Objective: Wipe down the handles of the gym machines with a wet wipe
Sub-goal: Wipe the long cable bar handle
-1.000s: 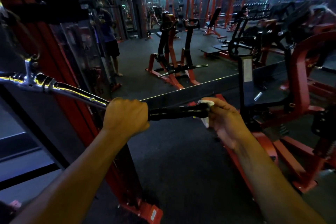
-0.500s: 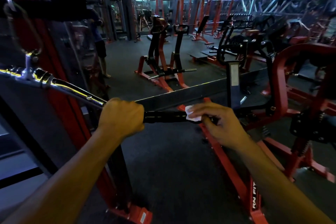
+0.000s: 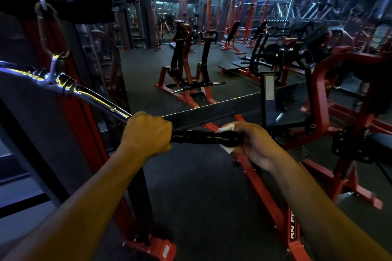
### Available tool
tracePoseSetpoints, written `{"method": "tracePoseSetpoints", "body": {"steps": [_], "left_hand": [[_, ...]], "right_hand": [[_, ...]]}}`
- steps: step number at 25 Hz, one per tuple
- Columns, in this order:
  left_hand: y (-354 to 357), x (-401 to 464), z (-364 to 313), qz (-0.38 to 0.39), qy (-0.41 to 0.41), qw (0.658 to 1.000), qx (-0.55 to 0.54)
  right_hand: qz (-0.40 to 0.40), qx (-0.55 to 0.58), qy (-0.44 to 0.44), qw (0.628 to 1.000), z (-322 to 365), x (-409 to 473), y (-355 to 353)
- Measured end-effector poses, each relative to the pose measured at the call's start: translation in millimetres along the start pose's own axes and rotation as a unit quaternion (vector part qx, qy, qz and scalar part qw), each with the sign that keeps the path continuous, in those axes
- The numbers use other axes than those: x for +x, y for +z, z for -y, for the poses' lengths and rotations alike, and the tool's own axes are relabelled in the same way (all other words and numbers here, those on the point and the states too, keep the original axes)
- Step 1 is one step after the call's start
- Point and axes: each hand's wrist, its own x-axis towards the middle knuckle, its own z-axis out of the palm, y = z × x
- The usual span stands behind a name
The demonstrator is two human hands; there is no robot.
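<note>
A chrome pulldown bar (image 3: 91,96) hangs from a carabiner (image 3: 49,32) at the upper left and ends in a black rubber handle (image 3: 201,137). My left hand (image 3: 147,133) grips the bar where the chrome meets the rubber. My right hand (image 3: 253,144) wraps a white wet wipe (image 3: 228,128) around the outer end of the handle; wipe edges stick out above and below my fingers.
The red cable machine frame (image 3: 84,125) stands left, its foot (image 3: 157,248) by my forearm. A red plate-loaded machine (image 3: 339,99) with a low rail (image 3: 267,195) fills the right. More red machines (image 3: 186,74) and benches stand across the dark rubber floor (image 3: 201,197).
My right hand has turned from lying over the top of the handle to wrapping its end with the wipe. The camera tilted up; my left hand kept its grip.
</note>
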Motion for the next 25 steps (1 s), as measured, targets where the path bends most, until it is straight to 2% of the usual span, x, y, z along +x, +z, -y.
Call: {"method": "tracePoseSetpoints", "body": {"steps": [2,5,9,12,14,16,18,20,22,25], "left_hand": [[-4.9,-0.5,-0.3,-0.002,-0.010,1.000,-0.011],[-6.3,4.1,0.0,-0.002,-0.024,1.000,-0.015],[-5.2,8.7,0.7,-0.022,-0.042,0.999,-0.014],[-5.9,12.5,2.7,-0.014,-0.053,0.998,-0.026],[-7.1,14.2,3.4,-0.014,-0.063,0.998,-0.028],[-7.8,15.2,3.3,-0.009,-0.073,0.997,-0.027],[-10.3,14.8,2.6,-0.008,-0.071,0.997,-0.030],[-11.8,13.6,1.3,-0.002,-0.066,0.997,-0.039],[-12.3,11.7,1.5,0.006,-0.061,0.997,-0.044],[-11.4,10.1,2.3,0.025,-0.054,0.997,-0.047]], "right_hand": [[-0.010,0.105,0.051,0.993,-5.5,-10.6,-2.1],[-0.034,0.171,0.049,0.983,-6.8,-27.0,-4.7],[-0.107,0.106,-0.047,0.987,3.6,-33.6,-16.7],[-0.147,-0.066,-0.155,0.975,7.9,-34.0,-9.3],[-0.189,-0.174,-0.212,0.943,3.4,-31.4,0.4],[-0.223,-0.229,-0.269,0.909,-1.5,-27.6,9.6],[-0.238,-0.330,-0.358,0.841,-2.5,-22.9,12.3],[-0.182,-0.450,-0.434,0.759,-0.1,-15.1,9.9],[-0.088,-0.542,-0.433,0.715,4.0,-2.5,17.1],[-0.015,-0.632,-0.408,0.659,-6.1,10.0,46.3]]}}
